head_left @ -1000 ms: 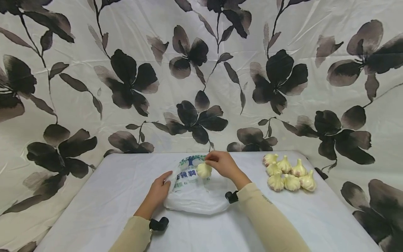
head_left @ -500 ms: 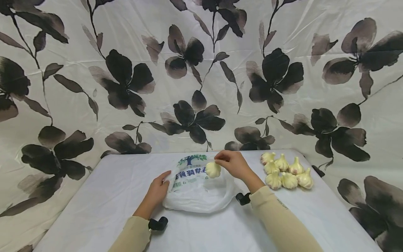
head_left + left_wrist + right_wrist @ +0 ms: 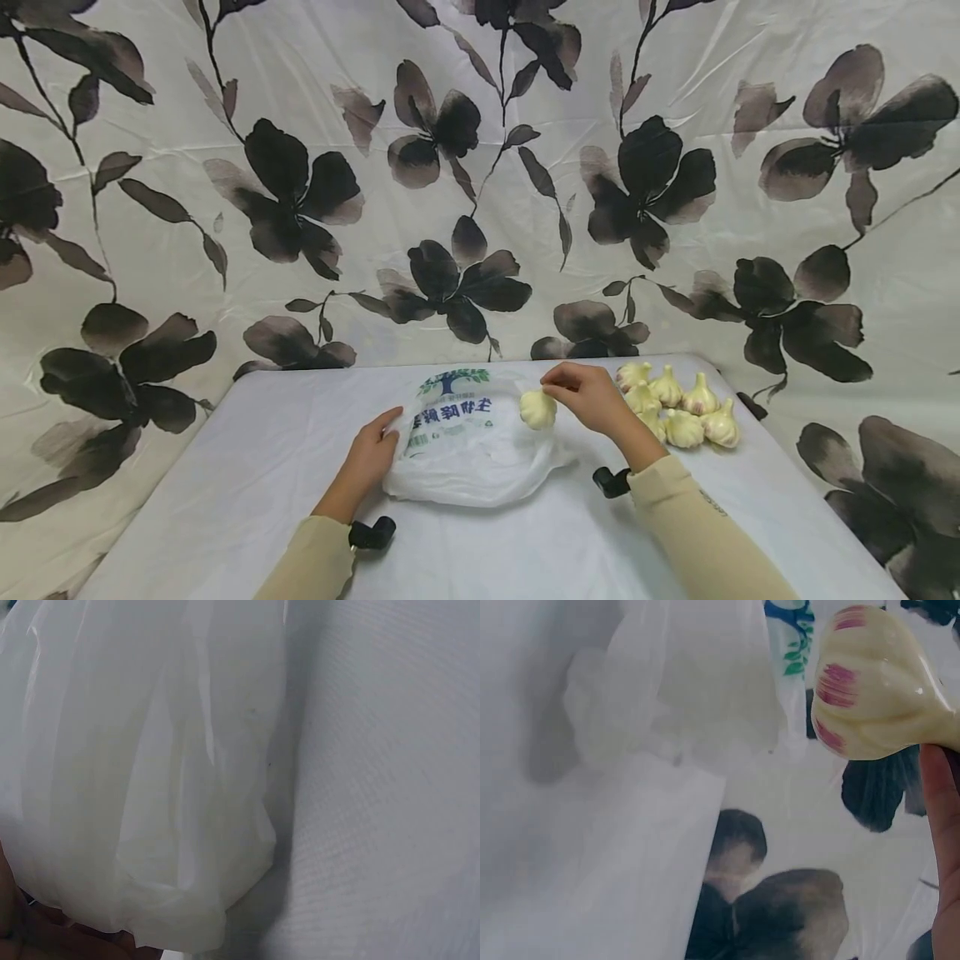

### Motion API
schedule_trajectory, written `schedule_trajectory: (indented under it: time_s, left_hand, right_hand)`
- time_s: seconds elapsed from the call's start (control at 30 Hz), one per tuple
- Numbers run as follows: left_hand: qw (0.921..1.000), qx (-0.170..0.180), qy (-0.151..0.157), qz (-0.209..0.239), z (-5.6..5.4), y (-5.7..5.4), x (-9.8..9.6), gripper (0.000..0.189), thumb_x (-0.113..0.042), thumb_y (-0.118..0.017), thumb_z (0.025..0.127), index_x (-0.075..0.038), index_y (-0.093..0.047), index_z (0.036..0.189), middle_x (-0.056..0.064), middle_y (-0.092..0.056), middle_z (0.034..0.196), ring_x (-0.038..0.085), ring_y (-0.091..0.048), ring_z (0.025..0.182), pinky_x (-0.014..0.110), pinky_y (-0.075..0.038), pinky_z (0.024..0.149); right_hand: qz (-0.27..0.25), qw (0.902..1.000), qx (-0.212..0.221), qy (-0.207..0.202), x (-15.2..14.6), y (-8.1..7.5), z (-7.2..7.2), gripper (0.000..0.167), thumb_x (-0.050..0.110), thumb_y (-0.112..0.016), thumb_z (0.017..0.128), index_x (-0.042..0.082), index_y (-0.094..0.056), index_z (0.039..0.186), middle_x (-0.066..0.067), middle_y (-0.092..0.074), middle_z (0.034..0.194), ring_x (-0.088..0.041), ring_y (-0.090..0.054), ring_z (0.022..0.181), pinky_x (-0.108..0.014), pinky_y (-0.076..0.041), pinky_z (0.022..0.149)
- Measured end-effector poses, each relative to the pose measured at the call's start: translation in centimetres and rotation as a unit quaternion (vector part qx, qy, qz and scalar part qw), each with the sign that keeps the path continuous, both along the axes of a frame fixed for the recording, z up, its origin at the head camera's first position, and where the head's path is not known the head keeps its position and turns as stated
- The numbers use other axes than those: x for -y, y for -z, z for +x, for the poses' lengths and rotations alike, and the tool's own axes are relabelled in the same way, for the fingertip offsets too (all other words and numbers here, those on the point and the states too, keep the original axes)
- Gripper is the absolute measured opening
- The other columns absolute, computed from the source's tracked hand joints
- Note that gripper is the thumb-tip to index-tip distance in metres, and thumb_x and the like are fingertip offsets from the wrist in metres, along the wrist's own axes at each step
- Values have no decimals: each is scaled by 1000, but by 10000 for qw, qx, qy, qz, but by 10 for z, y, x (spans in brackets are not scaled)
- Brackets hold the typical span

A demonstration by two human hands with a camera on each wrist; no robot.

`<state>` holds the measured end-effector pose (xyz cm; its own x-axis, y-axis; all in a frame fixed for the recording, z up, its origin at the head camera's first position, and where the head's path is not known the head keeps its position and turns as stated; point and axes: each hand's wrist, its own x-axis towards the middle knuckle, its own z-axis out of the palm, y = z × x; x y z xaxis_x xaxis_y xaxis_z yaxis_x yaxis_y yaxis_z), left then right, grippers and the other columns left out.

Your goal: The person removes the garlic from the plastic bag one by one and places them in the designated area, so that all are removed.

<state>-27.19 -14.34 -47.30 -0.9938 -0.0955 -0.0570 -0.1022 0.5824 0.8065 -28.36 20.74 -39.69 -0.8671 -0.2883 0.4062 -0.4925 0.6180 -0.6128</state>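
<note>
A white plastic bag [image 3: 457,471] with a green and blue tree print and lettering lies on the table, its mouth held apart at the left. My left hand [image 3: 369,457] grips the bag's left edge; in the left wrist view, fingers [image 3: 71,941] curl under the thin plastic [image 3: 150,795]. Over the right side of the bag, my right hand [image 3: 596,404] pinches a garlic bulb [image 3: 537,409] by its stem. In the right wrist view that bulb [image 3: 877,682] is glossy cream with purple streaks. How much lies inside the bag cannot be made out.
A cluster of several garlic bulbs [image 3: 684,428] sits at the table's right rear. The table [image 3: 285,442] has a white cover. Behind it hangs a flower-patterned cloth [image 3: 465,167]. Each wrist bears a small black camera.
The right hand has carried the garlic bulb rightward, from above the bag's printed part to its right side. The left hand has kept hold of the bag's edge. The view has shifted slightly.
</note>
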Motion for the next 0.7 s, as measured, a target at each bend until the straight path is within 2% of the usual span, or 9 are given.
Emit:
schedule_trajectory:
  time_s: [0.3,0.5,0.7]
  left_hand:
    - [10000,-62,57,-4,-3,-2,1,49,-13,-37,101,-13,-36,150,18,-33,156,39,-28,145,57,-25,115]
    - [9999,-31,104,68,-2,-3,2,49,-13,-37,100,-13,-36,150,18,-32,156,39,-26,145,58,-24,116]
    - [9999,4,118,102,-2,-3,2,49,-13,-36,101,-13,-36,150,18,-31,156,40,-26,145,58,-24,116]
  right_hand:
    - [-61,9997,-236,82,-32,-4,12,9,22,-68,90,20,-73,97,3,-74,94,-12,-70,85,-25,-57,74]
    - [-62,9990,-318,305,-54,-2,21,10,22,-69,89,18,-73,97,2,-74,94,-9,-68,83,-23,-56,72]
    - [-173,9978,-134,624,-75,5,29,12,20,-70,88,14,-74,98,-3,-74,97,-5,-67,84,-20,-56,72]
